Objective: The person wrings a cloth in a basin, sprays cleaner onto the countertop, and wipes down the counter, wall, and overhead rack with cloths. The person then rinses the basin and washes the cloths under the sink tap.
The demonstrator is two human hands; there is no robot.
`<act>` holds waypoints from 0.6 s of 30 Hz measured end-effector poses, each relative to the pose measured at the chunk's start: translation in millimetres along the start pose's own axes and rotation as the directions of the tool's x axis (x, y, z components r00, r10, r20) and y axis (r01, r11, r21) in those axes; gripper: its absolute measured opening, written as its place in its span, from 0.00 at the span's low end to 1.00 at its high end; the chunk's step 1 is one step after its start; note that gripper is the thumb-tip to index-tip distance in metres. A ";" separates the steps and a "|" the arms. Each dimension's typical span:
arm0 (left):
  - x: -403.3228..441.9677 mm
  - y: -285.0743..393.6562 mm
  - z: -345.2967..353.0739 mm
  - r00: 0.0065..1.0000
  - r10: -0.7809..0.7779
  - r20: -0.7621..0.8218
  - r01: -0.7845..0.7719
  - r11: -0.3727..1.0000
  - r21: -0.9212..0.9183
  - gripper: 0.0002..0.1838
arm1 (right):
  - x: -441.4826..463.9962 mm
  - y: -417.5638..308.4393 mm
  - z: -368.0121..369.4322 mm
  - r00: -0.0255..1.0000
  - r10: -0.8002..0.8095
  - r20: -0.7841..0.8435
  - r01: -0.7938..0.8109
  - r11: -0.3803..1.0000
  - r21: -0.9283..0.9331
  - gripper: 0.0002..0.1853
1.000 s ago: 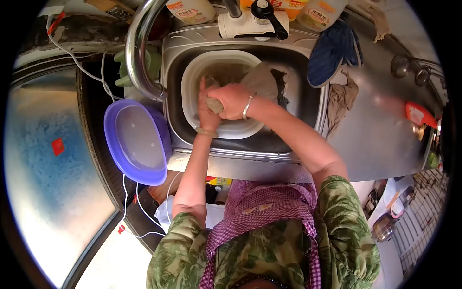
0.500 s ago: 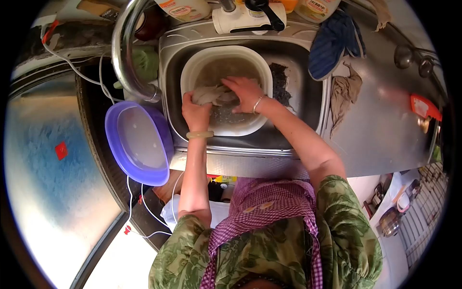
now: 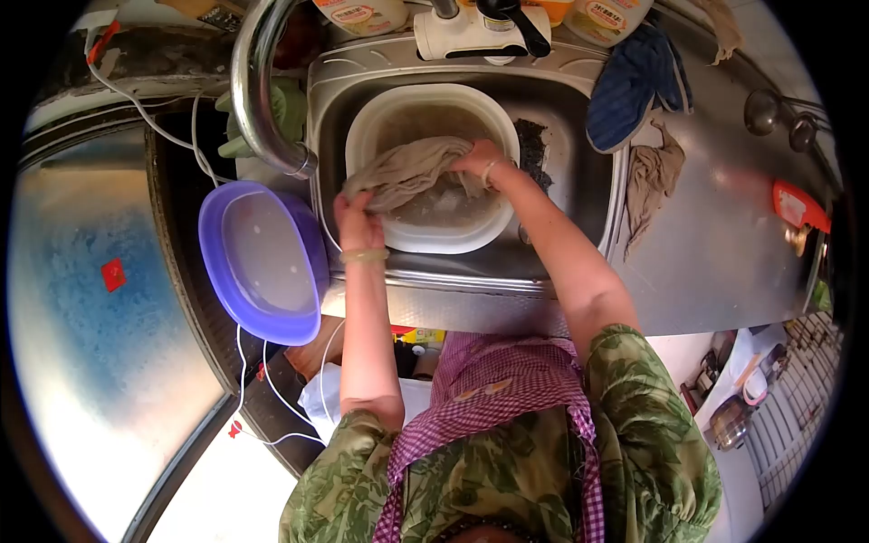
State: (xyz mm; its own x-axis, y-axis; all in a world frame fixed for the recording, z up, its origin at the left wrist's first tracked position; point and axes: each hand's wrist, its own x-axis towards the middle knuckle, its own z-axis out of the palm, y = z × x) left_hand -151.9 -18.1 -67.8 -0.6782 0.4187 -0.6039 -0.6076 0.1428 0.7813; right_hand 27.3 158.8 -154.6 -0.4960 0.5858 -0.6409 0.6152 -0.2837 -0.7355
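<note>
A wet beige cloth (image 3: 412, 170) is stretched between my two hands over a white basin (image 3: 444, 242) of murky water. My left hand (image 3: 357, 220) is closed on the cloth's left end, at the basin's left rim. At the other end, my right hand (image 3: 482, 161) grips the cloth near the basin's right side. The cloth's lower right part hangs down to the water. The basin sits in a stainless steel sink (image 3: 579, 204), with a dark mat-like patch (image 3: 532, 149) beside it.
A curved metal faucet (image 3: 251, 100) reaches over the sink's left edge. Left of the sink stands a purple basin (image 3: 214, 262). On the right are a blue mitt-like cloth (image 3: 625, 90) and a brown rag (image 3: 654, 176). Bottles (image 3: 608, 18) line the back.
The cloth, bunched low in the water before, is now lifted and spread lengthwise. My left hand has moved slightly left and down, my right hand to the right and closed on the cloth.
</note>
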 end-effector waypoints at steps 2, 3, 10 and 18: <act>15.1 -33.9 12.2 0.996 -0.011 -0.093 0.030 0.979 0.204 0.29 | -1.2 -3.9 -5.3 0.988 0.138 0.070 -0.141 0.990 0.028 0.38; 16.2 -48.1 21.5 0.992 0.008 -0.126 0.035 0.942 0.334 0.33 | -3.8 -3.7 -3.9 0.975 0.171 0.143 -0.189 0.974 0.125 0.38; 26.4 -47.9 15.6 0.786 -0.362 0.501 0.528 0.815 -0.239 0.49 | -72.2 -34.9 55.8 0.751 -0.659 0.029 0.654 0.739 -0.163 0.28; -8.1 -5.4 40.5 0.555 -0.025 0.832 0.772 0.387 -0.504 0.31 | -143.7 -92.4 77.9 0.576 -0.812 -0.097 0.781 0.581 -0.229 0.16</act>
State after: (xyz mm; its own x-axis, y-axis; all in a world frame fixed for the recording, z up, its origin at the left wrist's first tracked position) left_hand -126.3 14.1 -60.7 -0.0175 0.9745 -0.2236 -0.9671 -0.0732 -0.2435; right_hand -6.0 41.7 -11.6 -0.7258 0.6411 0.2492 0.1103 0.4661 -0.8778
